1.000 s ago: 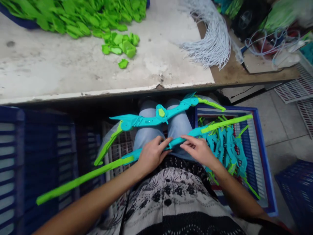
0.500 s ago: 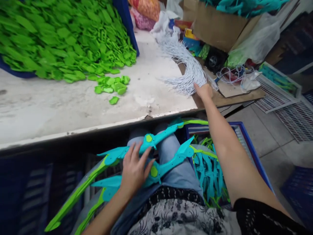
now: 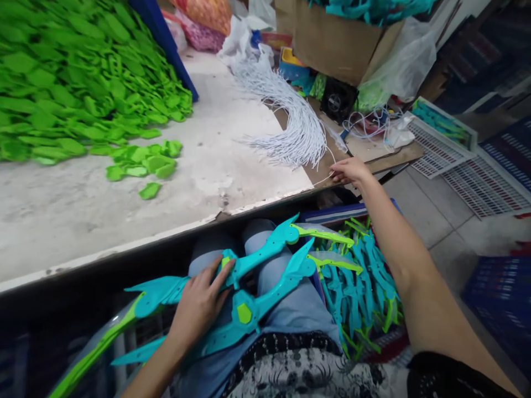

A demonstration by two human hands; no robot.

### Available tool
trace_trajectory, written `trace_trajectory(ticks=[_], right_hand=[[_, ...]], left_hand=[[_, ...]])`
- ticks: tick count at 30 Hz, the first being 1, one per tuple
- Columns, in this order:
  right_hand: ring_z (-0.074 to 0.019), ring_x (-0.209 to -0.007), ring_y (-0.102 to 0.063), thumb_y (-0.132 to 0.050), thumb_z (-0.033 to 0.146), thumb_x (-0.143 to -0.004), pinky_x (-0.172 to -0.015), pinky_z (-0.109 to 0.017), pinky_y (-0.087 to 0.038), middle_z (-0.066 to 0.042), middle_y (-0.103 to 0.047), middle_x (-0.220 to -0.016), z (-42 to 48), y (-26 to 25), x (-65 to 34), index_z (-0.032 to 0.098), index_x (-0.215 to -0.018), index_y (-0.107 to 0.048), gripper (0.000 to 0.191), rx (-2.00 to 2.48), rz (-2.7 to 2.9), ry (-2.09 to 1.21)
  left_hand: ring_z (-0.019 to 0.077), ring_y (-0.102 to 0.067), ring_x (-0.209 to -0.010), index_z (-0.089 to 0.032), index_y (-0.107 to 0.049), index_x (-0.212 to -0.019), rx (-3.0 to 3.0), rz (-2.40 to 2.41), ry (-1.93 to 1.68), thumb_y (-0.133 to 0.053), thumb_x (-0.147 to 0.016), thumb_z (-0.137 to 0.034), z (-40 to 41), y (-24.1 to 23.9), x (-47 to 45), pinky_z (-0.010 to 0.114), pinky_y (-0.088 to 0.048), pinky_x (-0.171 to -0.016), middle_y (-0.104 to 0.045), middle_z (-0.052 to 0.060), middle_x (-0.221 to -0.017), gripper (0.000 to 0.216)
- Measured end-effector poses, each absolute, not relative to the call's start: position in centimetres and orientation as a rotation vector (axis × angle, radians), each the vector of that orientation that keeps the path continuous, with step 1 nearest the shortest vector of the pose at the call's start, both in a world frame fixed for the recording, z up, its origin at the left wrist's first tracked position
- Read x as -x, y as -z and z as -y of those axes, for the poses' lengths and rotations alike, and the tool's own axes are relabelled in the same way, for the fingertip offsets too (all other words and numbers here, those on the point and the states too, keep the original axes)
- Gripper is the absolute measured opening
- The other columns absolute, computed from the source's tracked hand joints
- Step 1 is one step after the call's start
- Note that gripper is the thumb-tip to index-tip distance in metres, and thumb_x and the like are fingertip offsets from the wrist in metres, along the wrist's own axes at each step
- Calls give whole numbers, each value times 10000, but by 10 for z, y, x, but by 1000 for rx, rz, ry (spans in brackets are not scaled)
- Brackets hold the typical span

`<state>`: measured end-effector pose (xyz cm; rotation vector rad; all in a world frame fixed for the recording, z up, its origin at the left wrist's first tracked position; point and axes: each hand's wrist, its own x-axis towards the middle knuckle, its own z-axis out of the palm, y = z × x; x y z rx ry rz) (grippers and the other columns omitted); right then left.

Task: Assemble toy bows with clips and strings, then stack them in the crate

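Two turquoise toy bows with lime-green limbs lie across my lap. My left hand (image 3: 202,303) grips the upper toy bow (image 3: 259,255) beside its green centre piece, the fingers over its top and the thumb on the near side. The lower toy bow (image 3: 249,316) is partly hidden under my left wrist. At the table's front edge my right hand (image 3: 350,170) is closed in a pinch on a thin white string (image 3: 322,181). A thick bundle of white strings (image 3: 305,130) lies just left of that hand.
A blue crate (image 3: 165,50) of green plastic pieces (image 3: 78,77) spills onto the white table (image 3: 199,182). More turquoise bows (image 3: 360,276) fill a crate at my right. A cardboard box (image 3: 332,41), a black fan (image 3: 338,99) and white racks (image 3: 477,182) stand farther off.
My right hand has come off the bundle, drawing a single string towards the table's edge. The upper bow has shifted nearer the lower one, and my left hand now grips it. The view has turned right.
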<state>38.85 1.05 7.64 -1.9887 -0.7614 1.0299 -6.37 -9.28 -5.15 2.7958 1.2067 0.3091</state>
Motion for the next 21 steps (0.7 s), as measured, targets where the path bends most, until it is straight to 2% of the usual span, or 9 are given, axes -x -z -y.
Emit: trace_trajectory(ticks=[4,7,9,12,15,17,19,21], right_hand=[[-51,-427,-568,-674,92,-809,-379,-129,-389,9,-649,-582,26,-72,-391,106,-731,-639,86,1782,669,-1096],[-52,-424,-554,-721,116,-773,-383,-138,-420,17,-646,-574,51,-64,-388,115,-751,-656,68,1654,623,-1104],[-58,-436,-564,-732,130,-762,-391,-143,-439,11,-654,-582,63,-59,-382,118,-752,-664,70,1605,605,-1095],[-67,-448,-579,-720,135,-768,-403,-154,-466,7,-659,-587,70,-54,-372,121,-738,-669,61,1555,590,-1099],[-68,-453,-579,-747,166,-742,-402,-156,-464,8,-659,-593,71,-53,-364,127,-732,-672,85,1499,589,-1131],[-69,-464,-579,-788,217,-701,-411,-159,-464,8,-660,-602,76,-51,-363,133,-734,-675,145,1451,576,-1156],[-74,-495,-589,-817,300,-662,-437,-170,-475,6,-669,-635,86,-47,-364,140,-760,-685,229,1386,565,-1190],[-79,-534,-594,-834,374,-622,-467,-182,-478,7,-676,-670,100,-41,-364,150,-828,-706,331,1338,609,-1261]], left_hand=[[359,-597,-1085,-152,-508,-1337,-2718,-1175,-341,-459,-894,-244,91,47,64,466,-498,-835,-532,222,-1339,455],[389,-488,-1252,-138,-524,-1308,-2552,-1150,-523,-500,-886,-311,89,24,43,540,-442,-973,-468,234,-1392,457],[342,-455,-1306,-179,-527,-1308,-2350,-1074,-605,-518,-880,-341,84,2,9,518,-402,-1048,-465,184,-1417,457],[274,-519,-1257,-186,-519,-1322,-1925,-860,-519,-525,-869,-423,73,-24,-68,420,-464,-1011,-527,139,-1387,512],[245,-610,-1109,-140,-597,-1210,-1552,-801,-507,-614,-788,-447,63,-27,-146,342,-520,-882,-631,140,-1246,522],[182,-651,-817,-119,-675,-975,-1360,-801,-508,-666,-732,-456,61,-21,-180,279,-519,-716,-711,102,-933,415],[108,-551,-572,-124,-677,-802,-1192,-795,-497,-699,-691,-479,63,-16,-198,227,-447,-560,-651,28,-667,372],[69,-450,-478,-130,-676,-745,-1085,-772,-470,-727,-655,-494,66,-14,-203,202,-365,-483,-583,-17,-561,378]])
